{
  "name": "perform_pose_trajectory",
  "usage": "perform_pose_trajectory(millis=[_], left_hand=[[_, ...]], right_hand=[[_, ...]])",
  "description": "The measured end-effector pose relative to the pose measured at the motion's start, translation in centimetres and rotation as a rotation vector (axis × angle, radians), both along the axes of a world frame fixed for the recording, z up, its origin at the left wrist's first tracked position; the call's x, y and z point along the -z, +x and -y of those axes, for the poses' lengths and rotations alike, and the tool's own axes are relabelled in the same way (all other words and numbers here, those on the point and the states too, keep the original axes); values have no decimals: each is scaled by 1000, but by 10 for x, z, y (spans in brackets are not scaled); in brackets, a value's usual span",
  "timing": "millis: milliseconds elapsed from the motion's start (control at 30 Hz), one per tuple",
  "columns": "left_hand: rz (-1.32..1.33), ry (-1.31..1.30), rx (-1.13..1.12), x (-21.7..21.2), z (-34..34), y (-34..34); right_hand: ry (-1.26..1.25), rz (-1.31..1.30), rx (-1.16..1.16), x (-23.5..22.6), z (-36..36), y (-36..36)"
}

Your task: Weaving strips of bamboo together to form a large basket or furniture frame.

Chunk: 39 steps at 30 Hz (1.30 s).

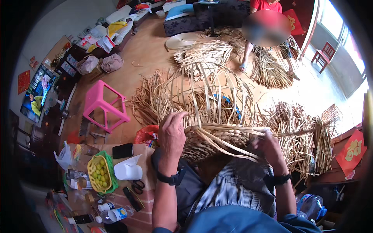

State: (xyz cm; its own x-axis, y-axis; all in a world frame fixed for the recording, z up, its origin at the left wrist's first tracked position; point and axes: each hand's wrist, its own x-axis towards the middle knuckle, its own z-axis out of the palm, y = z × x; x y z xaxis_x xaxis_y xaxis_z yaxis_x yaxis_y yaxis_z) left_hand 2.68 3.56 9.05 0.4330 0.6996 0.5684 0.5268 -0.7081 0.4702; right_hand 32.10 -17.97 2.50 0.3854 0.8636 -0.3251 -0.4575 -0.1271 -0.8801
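Note:
A half-woven straw basket [213,144] rests on my lap, its long loose stakes arching up and away from me. At its left edge my left hand [172,132] is closed, with fingers curled over the rim. On the right my right hand [269,146] is closed around some flat straw strands [229,151] that run across the basket's near side. Part of its fingers is blurred, and the exact grip is hard to see. A blue object [228,101] shows through the stakes.
Bundles of dried straw [204,54] lie across the floor ahead and to the right. A pink stool [104,105] stands left. The side table holds limes [100,174], a paper roll [128,171], scissors [137,186], a phone [122,150] and bottles. Another person [266,6] sits far right.

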Motion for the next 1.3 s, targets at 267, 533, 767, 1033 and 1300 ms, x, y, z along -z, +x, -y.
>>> perform_pose_trajectory(millis=[267, 533, 767, 1033, 1300], left_hand=[[-280, -66, 139, 2, 32, 12], [-67, -260, 235, 18, 18, 13], [-9, -389, 111, 23, 13, 23], [-37, -321, 130, 22, 7, 20], [-76, -27, 102, 33, 33, 26]], right_hand=[[-42, 586, -703, -51, -18, -79], [182, 178, -468, -151, -2, -37], [187, 247, -332, -98, -73, -55], [218, 110, -406, -78, -145, -80], [263, 437, -289, -81, -195, -55]])
